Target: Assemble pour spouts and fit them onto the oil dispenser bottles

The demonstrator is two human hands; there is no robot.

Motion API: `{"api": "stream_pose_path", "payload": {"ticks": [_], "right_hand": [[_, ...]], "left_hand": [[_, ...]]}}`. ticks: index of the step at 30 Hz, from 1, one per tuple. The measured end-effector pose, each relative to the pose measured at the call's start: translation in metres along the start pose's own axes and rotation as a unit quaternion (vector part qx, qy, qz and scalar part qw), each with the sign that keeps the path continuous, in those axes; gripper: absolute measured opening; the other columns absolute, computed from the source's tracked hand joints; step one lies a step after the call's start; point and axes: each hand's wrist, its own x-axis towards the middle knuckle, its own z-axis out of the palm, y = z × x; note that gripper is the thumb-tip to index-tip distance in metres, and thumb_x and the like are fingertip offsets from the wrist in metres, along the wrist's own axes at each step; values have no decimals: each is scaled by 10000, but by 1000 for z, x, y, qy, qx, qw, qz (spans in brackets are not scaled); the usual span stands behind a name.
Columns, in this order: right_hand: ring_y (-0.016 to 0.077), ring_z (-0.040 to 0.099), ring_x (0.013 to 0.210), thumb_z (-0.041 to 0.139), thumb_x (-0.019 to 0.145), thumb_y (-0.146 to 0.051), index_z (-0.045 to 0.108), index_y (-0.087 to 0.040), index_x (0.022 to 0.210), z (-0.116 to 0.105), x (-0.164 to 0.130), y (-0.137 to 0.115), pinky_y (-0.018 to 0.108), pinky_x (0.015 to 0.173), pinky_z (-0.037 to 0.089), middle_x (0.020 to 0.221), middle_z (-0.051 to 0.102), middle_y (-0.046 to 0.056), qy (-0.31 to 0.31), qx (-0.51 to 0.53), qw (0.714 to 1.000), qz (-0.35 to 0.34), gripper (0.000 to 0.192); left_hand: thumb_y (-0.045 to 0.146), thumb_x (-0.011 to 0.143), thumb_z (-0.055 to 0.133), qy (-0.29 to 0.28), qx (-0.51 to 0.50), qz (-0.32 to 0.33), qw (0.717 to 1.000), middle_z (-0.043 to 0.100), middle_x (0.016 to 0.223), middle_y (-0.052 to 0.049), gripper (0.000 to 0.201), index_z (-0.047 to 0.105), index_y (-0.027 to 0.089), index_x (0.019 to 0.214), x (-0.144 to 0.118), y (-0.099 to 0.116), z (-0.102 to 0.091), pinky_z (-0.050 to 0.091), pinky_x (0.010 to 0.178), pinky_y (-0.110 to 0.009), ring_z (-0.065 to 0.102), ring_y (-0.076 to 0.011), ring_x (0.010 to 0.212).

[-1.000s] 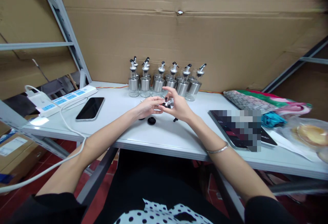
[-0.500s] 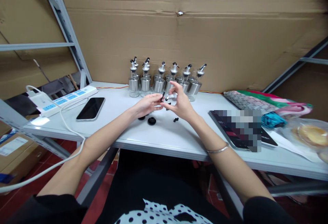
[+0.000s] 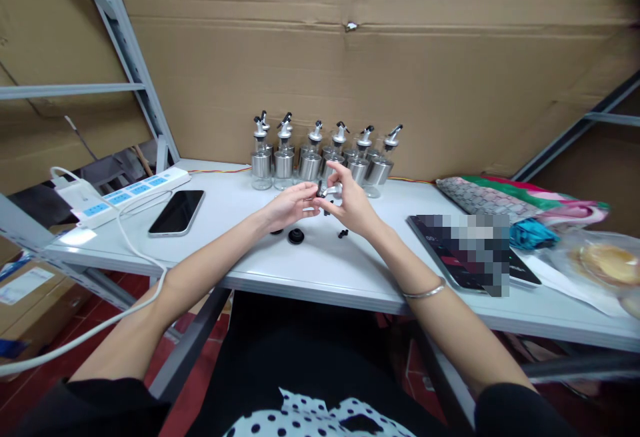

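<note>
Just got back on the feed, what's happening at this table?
A person's left hand pinches a small black piece close to a silvery spout in the right hand; whether the two touch is too small to tell. A round black stopper and tiny black parts lie nearer the person on the table. Behind the hands stand spouted bottles.

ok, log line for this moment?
left hand: holds small black piece | right hand: holds silver piece | bottles: standing behind hands | round black part: on table
</note>
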Motion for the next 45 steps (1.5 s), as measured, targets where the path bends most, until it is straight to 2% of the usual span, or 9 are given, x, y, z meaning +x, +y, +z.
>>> {"api": "stream_pose_path", "payload": {"ticks": [14, 20, 25, 29, 32, 35, 41, 45], "right_hand": [[185, 531, 788, 566, 806, -371, 262, -212, 1343, -1, -1, -5, 356, 762, 462, 921, 520, 50, -22, 2, 1000, -13, 638], [167, 512, 726, 536, 823, -357, 252, -218, 1306, 0, -3, -10, 351, 728, 464, 900, 507, 40, -15, 1, 999, -38, 577], [169, 525, 772, 558, 793, -318, 272, -213, 1213, 3, -5, -10, 341, 720, 467, 899, 490, 40, -15, 3, 998, -65, 519], [162, 534, 769, 565, 764, -279, 293, -215, 1175, 4, -6, -13, 326, 686, 479, 924, 495, 47, -7, 28, 998, -52, 497], [159, 532, 741, 565, 722, -243, 391, -217, 1053, 3, -5, -16, 302, 629, 482, 888, 504, 39, -9, 39, 998, -42, 375], [156, 531, 724, 568, 687, -230, 431, -214, 921, 3, -4, -18, 282, 597, 473, 836, 507, 29, -6, 43, 999, -23, 272], [134, 456, 620, 588, 698, -306, 386, -222, 767, 2, -1, -20, 274, 567, 428, 708, 459, -5, 2, 6, 1000, -29, 230], [136, 459, 623, 567, 685, -276, 389, -221, 760, 0, 0, -21, 270, 568, 414, 702, 467, -5, 9, -9, 999, -41, 202]], "left_hand": [[300, 756, 686, -17, 4, -24, 1000, 550, 668, 34, 210, 535, 162, 804, 1, -4, -4, 454, 731, -288, 557, -93, 641], [247, 771, 664, -70, -48, -98, 992, 553, 646, 39, 141, 564, 164, 826, -2, 3, -3, 461, 770, -357, 537, -94, 607], [212, 772, 661, -89, -78, -120, 986, 571, 668, 37, 140, 574, 182, 878, -3, 3, -5, 454, 821, -421, 536, -93, 610], [271, 793, 638, -136, -90, -145, 976, 612, 750, 4, 141, 585, 187, 893, -5, 1, -5, 452, 839, -442, 569, -127, 683], [334, 794, 610, -166, -79, -175, 967, 617, 722, -18, 189, 589, 150, 837, -5, 0, -3, 456, 839, -462, 571, -150, 674], [320, 793, 595, -155, -74, -164, 971, 635, 734, -30, 192, 594, 131, 824, -4, 0, -2, 453, 849, -456, 582, -153, 688], [235, 770, 594, -115, -63, -145, 981, 659, 772, -32, 111, 614, 134, 811, -2, -5, -1, 432, 894, -454, 599, -154, 750], [270, 769, 599, -111, -55, -136, 983, 644, 764, -30, 145, 608, 130, 806, -3, -8, 1, 454, 855, -420, 592, -151, 739]]}}
